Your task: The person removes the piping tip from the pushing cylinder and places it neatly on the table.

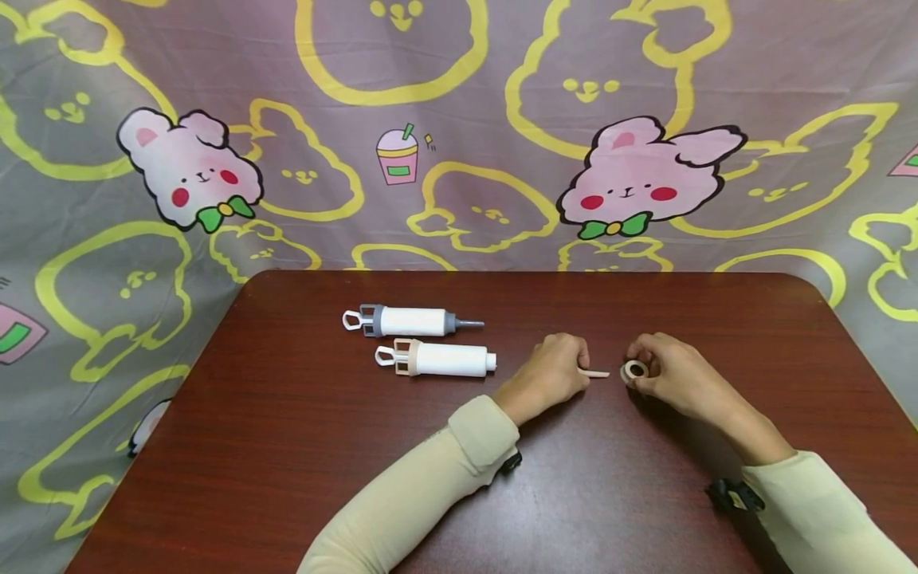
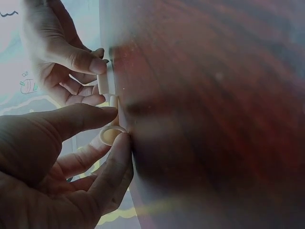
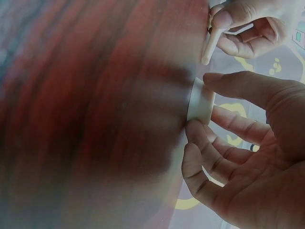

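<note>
My left hand (image 1: pixel 552 367) pinches a beige tapered nozzle (image 1: pixel 597 373) between thumb and fingers. Its thin tip points towards the right hand. In the left wrist view, the round hollow base of the nozzle (image 2: pixel 102 138) faces the camera. A short beige ring-shaped cap (image 1: pixel 625 373), with a wide hole, is held by the thumb and fingers of my right hand (image 1: pixel 677 379). The right wrist view shows this cap (image 3: pixel 201 102) side-on, close to the tabletop. A small gap separates the nozzle tip (image 3: pixel 207 57) from the cap.
Two white-barrelled syringes lie left of the hands on the dark red-brown table (image 1: pixel 287 454). The rear one (image 1: pixel 414 321) has grey fittings and a thin grey nozzle; the front one (image 1: pixel 452 360) has beige fittings and a bare white end. A patterned curtain (image 1: pixel 459 143) hangs behind the table.
</note>
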A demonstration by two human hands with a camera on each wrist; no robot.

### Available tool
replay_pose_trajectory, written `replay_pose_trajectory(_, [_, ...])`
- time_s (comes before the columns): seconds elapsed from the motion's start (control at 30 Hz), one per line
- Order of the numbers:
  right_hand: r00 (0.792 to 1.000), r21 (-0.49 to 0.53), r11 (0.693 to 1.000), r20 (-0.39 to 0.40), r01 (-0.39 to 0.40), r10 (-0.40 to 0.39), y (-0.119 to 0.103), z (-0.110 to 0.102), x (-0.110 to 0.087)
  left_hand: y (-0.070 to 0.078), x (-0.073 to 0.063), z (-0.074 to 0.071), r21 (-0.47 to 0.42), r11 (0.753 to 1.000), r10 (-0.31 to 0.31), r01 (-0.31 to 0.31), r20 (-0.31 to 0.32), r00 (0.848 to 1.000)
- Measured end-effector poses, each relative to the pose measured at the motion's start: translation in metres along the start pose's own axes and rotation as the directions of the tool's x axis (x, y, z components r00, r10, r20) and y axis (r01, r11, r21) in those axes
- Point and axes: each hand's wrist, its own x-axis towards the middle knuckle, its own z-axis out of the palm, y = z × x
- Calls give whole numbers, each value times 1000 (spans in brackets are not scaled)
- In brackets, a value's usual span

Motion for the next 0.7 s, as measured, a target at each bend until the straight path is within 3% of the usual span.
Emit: replay_pose_trajectory(0.7, [1000, -10, 1000, -1, 10, -10, -1, 0, 1, 0, -1, -3, -18, 1000, 3, -3, 20, 1000])
